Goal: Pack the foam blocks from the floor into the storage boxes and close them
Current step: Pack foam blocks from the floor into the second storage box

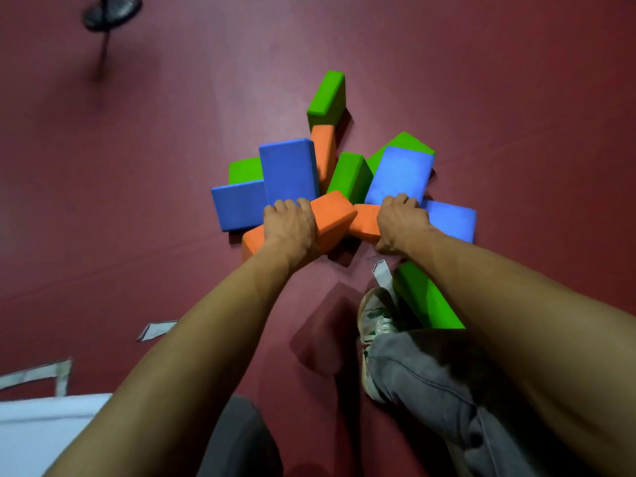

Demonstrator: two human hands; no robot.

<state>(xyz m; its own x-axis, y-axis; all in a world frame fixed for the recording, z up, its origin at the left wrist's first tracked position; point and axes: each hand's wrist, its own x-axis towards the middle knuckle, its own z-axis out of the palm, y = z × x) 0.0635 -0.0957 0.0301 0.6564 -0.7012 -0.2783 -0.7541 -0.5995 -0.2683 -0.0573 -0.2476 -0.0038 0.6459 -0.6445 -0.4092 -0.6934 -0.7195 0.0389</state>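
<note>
At centre, on the dark red floor (172, 149): heap of rectangular foam blocks (399, 177) in blue, green and orange, touching and overlapping. Left hand (290, 225): fingers curled over the far edge of a tilted orange foam block (335, 215), gripping it. Right hand (401, 222): fingers curled round a second orange foam block (364, 223) at its 9 o'clock. Upright blue foam slab (289, 170): 12 o'clock of the left hand. Long green foam block (426, 297): 5 o'clock of the heap, beside a white-and-green sneaker (375, 315).
</note>
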